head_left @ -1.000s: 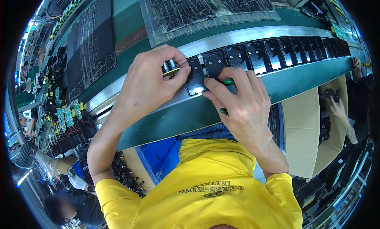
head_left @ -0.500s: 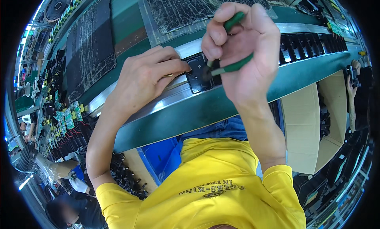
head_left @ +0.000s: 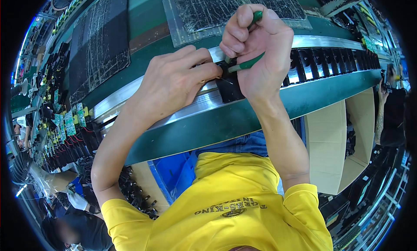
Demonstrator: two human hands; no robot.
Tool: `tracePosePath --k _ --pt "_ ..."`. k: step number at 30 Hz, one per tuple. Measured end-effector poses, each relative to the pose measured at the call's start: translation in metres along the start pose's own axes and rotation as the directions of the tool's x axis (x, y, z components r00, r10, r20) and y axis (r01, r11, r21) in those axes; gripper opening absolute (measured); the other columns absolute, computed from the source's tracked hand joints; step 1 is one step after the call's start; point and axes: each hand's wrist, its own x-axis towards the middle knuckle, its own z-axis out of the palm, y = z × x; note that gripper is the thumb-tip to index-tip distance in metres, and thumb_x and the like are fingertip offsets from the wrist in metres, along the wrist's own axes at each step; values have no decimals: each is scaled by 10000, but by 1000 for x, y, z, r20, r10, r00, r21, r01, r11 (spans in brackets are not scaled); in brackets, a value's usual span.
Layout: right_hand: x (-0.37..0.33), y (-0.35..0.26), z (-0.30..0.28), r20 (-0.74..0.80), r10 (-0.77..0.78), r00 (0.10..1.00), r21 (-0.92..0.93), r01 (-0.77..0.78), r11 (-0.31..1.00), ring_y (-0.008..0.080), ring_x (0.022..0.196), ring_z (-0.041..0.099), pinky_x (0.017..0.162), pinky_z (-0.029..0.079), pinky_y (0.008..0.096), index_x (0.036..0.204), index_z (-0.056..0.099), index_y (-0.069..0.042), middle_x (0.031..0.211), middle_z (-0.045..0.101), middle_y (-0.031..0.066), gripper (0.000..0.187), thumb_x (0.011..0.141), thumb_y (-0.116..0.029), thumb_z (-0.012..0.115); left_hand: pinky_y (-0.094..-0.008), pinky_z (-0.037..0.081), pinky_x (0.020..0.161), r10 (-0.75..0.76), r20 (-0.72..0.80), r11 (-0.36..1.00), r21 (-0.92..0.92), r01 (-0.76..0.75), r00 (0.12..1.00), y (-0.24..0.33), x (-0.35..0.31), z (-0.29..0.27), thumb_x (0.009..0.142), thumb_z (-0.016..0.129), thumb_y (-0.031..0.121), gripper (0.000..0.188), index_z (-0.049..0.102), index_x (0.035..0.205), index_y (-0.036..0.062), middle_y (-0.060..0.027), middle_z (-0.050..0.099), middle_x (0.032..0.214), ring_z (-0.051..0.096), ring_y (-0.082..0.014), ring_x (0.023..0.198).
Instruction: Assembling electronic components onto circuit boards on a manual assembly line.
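My right hand (head_left: 270, 55) is wrapped round green-handled pliers (head_left: 253, 61), palm turned up. Their jaws point left at a black plastic housing (head_left: 230, 91), which sits on a silver metal rail (head_left: 204, 101). My left hand (head_left: 171, 84) is closed in a pinch, its fingertips at the housing's left edge beside the plier jaws. A thin wire-like piece (head_left: 226, 81) sticks out from those fingertips over the housing. What the jaws grip is hidden by dark parts and fingers.
More black housings (head_left: 323, 62) line the rail to the right. Scratched dark mats (head_left: 102, 47) lie beyond it on the green bench. Circuit boards (head_left: 69, 125) with wires stand at left. An open cardboard box (head_left: 326, 144) and a blue bin (head_left: 173, 173) are below. Co-workers sit at both sides.
My left fingers have shifted right over the housing, and my right hand has come slightly left. The plier jaws now meet close to the left fingertips. The view has shifted a little.
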Motion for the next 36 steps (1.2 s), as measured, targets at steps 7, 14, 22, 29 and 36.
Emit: tracePosePath --k 7,14,22,29,36 --pt "-3 0 -8 41 -37 998 -72 40 997 144 765 460 702 396 308 1216 683 -100 902 543 16 352 1202 -328 414 -347 554 774 -67 27 996 -49 68 997 13 5 -6 935 786 3 158 800 1068 86 -23 742 1085 675 -245 884" --pt "-42 -88 11 -18 -150 988 -548 116 828 158 847 595 756 496 297 1375 790 -32 1035 692 66 344 1108 -227 695 -366 538 696 -324 10 937 -135 322 946 34 -1 -10 989 815 111 90 775 1069 107 2 700 1060 682 -242 815" --pt "-90 -66 -13 196 4 981 -968 194 -157 213 949 621 813 562 350 1168 904 -128 1170 664 55 334 849 -153 1001 -316 536 819 -477 21 861 -188 472 879 48 14 2 945 858 37 105 808 1037 28 -18 706 1069 672 -202 907" --pt "-93 -61 -15 177 -29 984 -975 171 -144 227 959 618 805 558 347 1100 915 -136 1204 649 60 238 877 -174 990 -353 518 703 -427 -87 901 -123 415 900 44 20 13 953 844 112 25 820 944 116 6 648 1056 646 -203 876" --pt "-95 -58 -18 174 -39 984 -979 168 -118 223 952 613 802 555 346 1096 911 -131 1196 648 59 232 881 -172 988 -356 539 712 -325 -103 944 20 329 940 44 24 14 946 847 121 28 820 941 115 2 646 1083 650 -201 910"
